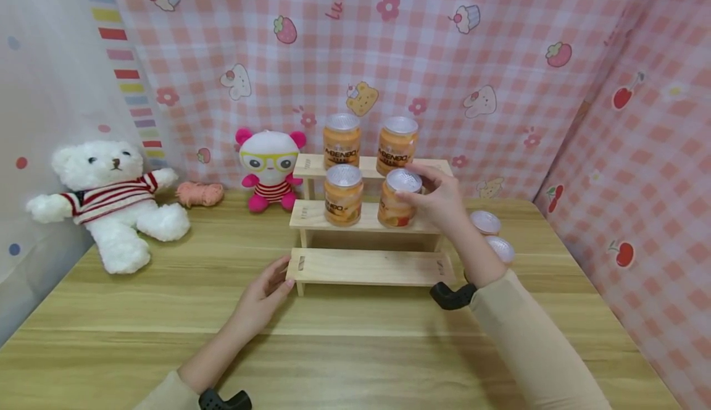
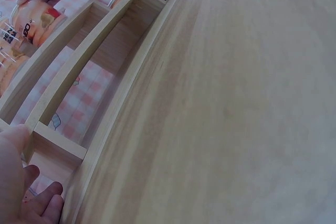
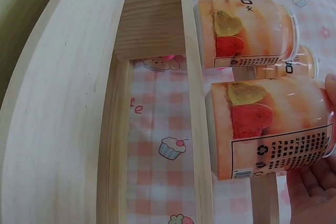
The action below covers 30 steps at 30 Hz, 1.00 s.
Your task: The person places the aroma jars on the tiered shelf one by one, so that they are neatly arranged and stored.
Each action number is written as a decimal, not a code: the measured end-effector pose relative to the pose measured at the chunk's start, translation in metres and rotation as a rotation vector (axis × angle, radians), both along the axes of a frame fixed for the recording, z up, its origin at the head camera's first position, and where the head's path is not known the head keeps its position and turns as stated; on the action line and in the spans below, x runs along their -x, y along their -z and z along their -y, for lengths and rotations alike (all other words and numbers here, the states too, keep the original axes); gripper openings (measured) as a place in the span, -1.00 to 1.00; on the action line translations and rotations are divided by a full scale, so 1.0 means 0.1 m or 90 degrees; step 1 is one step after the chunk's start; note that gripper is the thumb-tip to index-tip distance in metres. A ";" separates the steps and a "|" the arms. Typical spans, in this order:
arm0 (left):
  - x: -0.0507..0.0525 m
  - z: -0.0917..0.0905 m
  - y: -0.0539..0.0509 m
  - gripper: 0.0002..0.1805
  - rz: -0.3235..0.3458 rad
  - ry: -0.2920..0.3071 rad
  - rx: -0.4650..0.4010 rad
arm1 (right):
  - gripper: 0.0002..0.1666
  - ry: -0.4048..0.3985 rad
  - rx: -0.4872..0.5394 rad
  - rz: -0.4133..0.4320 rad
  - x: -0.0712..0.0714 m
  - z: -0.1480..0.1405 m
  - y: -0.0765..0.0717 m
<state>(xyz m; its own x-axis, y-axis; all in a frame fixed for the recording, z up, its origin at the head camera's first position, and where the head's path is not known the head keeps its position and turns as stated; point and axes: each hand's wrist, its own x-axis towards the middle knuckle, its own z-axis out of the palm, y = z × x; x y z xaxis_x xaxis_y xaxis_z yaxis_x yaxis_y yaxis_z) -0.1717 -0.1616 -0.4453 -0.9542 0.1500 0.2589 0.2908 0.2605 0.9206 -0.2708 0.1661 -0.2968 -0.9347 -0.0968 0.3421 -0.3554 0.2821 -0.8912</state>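
Note:
A three-tier wooden display rack (image 1: pixel 366 266) stands on the table. My left hand (image 1: pixel 265 296) holds the left end of its lowest tier, thumb at the front corner; the left wrist view shows that hand (image 2: pixel 21 182) against the end. My right hand (image 1: pixel 439 197) grips an orange-labelled jar (image 1: pixel 397 205) by its clear lid, at the right of the middle tier. In the right wrist view this jar (image 3: pixel 268 124) has its base at the shelf edge. Another such jar (image 1: pixel 343 195) stands left of it. On the top tier are a left jar (image 1: pixel 342 143) and a right jar (image 1: pixel 397 146).
Two more lidded jars, one with its lid (image 1: pixel 486 222) behind the other's lid (image 1: pixel 500 250), stand right of the rack, partly hidden by my right arm. A white teddy bear (image 1: pixel 119 203), pink yarn (image 1: pixel 200 194) and a panda doll (image 1: pixel 270 169) sit at left. Checked curtains (image 1: pixel 416 46) hang behind.

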 end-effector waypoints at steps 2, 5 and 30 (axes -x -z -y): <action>0.00 0.00 0.00 -0.45 -0.001 0.000 0.000 | -0.34 0.002 -0.006 -0.006 0.01 0.00 0.01; 0.00 0.00 0.00 -0.45 -0.001 0.001 -0.002 | -0.35 0.004 -0.014 -0.011 0.02 0.01 0.02; 0.00 0.01 0.02 -0.45 0.001 0.003 -0.005 | -0.24 0.003 -0.036 -0.078 -0.39 -0.21 -0.01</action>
